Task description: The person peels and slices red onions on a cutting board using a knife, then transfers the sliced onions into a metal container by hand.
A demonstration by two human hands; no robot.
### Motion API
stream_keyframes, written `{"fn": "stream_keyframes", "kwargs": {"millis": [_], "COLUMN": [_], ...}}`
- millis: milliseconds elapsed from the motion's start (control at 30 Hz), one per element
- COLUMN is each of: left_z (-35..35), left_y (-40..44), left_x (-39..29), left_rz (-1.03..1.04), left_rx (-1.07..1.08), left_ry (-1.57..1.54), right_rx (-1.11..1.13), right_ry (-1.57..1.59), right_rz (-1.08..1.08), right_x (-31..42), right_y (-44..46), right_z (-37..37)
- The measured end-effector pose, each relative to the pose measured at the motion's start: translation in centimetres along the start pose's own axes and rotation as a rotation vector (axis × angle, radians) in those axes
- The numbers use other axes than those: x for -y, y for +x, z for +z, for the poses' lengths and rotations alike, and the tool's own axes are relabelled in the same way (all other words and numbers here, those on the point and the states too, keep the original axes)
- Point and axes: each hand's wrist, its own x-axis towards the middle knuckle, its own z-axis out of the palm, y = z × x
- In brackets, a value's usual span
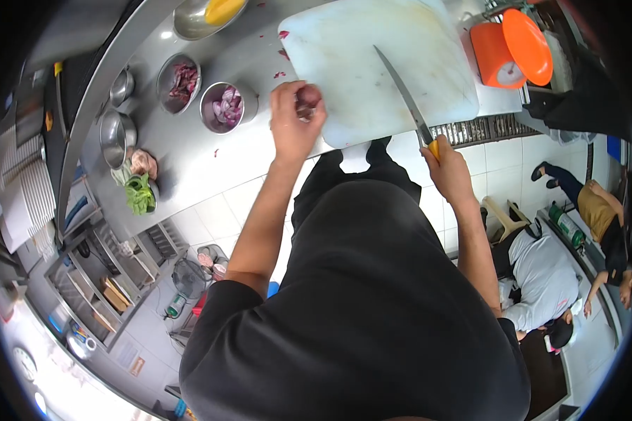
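My left hand (293, 126) is closed around a small round red onion (307, 98), by the left edge of the white cutting board (372, 77). Part of the onion is hidden by my fingers. In my right hand (449, 168) is a long knife (407, 98), gripped by its yellow handle near the board's front right corner. Its blade reaches over the board, tip pointing away from me. Left of my left hand stands a metal pot (205, 111) with peeled red onion pieces (229, 109). Beyond it, a metal bowl (163, 91) holds dark red onion skins (184, 81).
A bowl (189, 28) with something yellow sits at the far edge. Leafy greens (140, 195) and metal bowls (116, 137) are at the steel counter's left end. An orange scale (495, 59) stands right of the board. Two people (541, 266) are behind me at right.
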Motion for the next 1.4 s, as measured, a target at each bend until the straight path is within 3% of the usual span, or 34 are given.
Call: {"fn": "stream_keyframes", "kwargs": {"millis": [67,100,200,233,467,967,1400], "left_z": [3.0,3.7,5.6,5.6,3.5,2.6,2.7], "left_y": [0.1,0.4,0.4,0.4,1.4,2.4,2.4], "left_x": [-0.2,-1.3,-0.8,-0.7,-1.1,-1.3,-1.1], "left_rz": [0.041,0.048,0.159,0.074,0.025,-0.108,-0.059], "left_rx": [0.074,0.165,0.157,0.183,0.346,0.482,0.472], "left_ry": [-0.191,-0.097,0.045,-0.015,0.135,0.085,0.116], "right_rx": [0.014,0.011,0.008,0.020,0.133,0.240,0.234], "right_ry": [-0.001,-0.009,-0.016,-0.011,-0.028,-0.138,-0.120], "right_rz": [-0.006,-0.030,-0.081,-0.079,-0.062,-0.005,-0.083], "right_x": [0.8,0.9,1.6,2.0,3.4,6.1,6.9], "right_y": [-0.1,0.0,-0.4,-0.5,-1.8,-3.7,-0.1], "right_z": [-0.1,0.0,-0.1,-0.3,-1.2,-2.8,-0.9]}}
